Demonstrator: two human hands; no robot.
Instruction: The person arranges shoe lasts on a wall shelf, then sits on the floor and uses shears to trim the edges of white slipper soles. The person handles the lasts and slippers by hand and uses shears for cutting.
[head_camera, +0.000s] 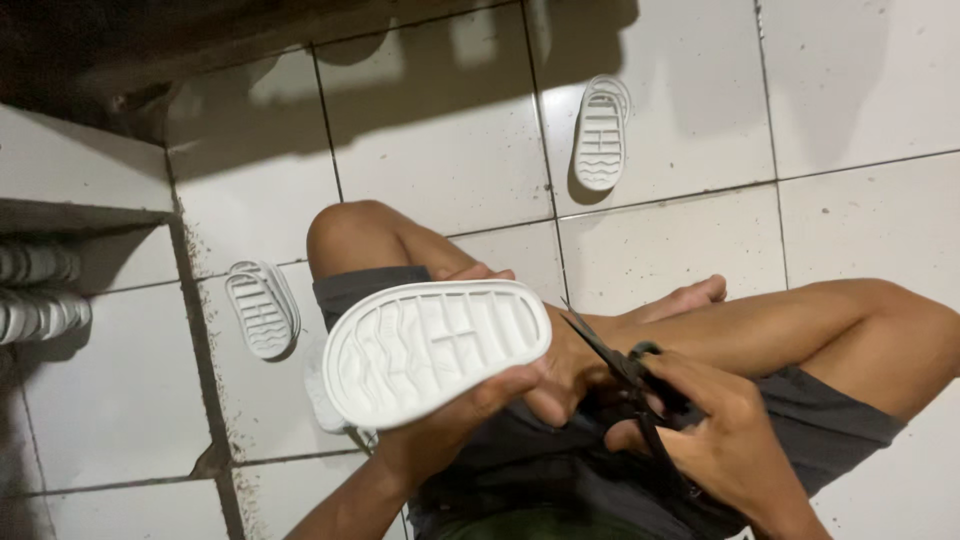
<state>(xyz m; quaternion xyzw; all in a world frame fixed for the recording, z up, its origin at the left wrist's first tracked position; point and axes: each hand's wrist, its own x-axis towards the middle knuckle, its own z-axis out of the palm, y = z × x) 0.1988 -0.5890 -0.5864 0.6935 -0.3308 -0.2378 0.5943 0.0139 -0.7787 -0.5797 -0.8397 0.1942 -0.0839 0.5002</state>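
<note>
My left hand (470, 415) holds a white moulded shoe sole (435, 347) from below, tread side up, above my lap. My right hand (715, 430) grips black scissors (612, 352) by the handles. The blades point up and left toward the sole's right end, close to it; whether they touch it I cannot tell. I sit cross-legged on the tiled floor, with bare legs and dark shorts.
Two small stacks of white soles lie on the white tiled floor (440, 150): one stack (263, 308) by my left knee, one stack (600, 135) farther ahead. More stacked soles (35, 290) sit at the left edge under a ledge. Another white piece lies beneath the held sole.
</note>
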